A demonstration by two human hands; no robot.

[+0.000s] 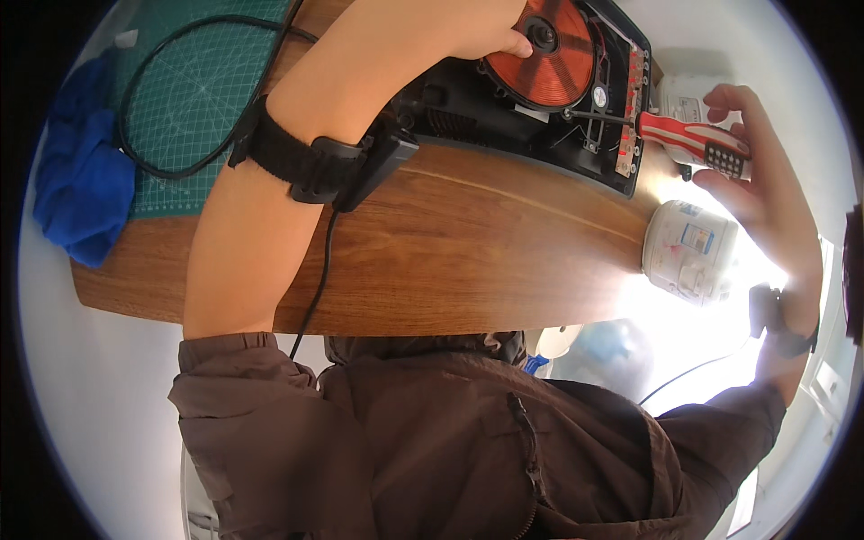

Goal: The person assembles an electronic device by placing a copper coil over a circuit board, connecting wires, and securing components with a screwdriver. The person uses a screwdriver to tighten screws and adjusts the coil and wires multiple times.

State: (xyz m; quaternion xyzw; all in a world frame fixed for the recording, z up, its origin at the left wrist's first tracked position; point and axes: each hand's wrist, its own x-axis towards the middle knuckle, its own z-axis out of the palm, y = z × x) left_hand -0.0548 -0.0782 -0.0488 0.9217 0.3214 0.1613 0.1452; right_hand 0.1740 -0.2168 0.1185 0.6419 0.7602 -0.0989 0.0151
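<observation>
Here's the coppery coil (pixel 569 67), sitting inside the black housing (pixel 490 121), red-and-white screwdriver (pixel 688 144) tip at its rim! Nearby, a white jar (pixel 675 261), contents hidden. Left hand (pixel 486 31): thumb on the coil, grip impossible to tell. Right hand (pixel 763 162): fingers parted around the handle, loose!

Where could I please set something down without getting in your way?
The table is bare between the black housing, the lower white tub and the thin cable. The mat is bare inside the looped cable. Upper right is crowded: the left hand touches the coil, and the right hand is at the screwdriver.
</observation>
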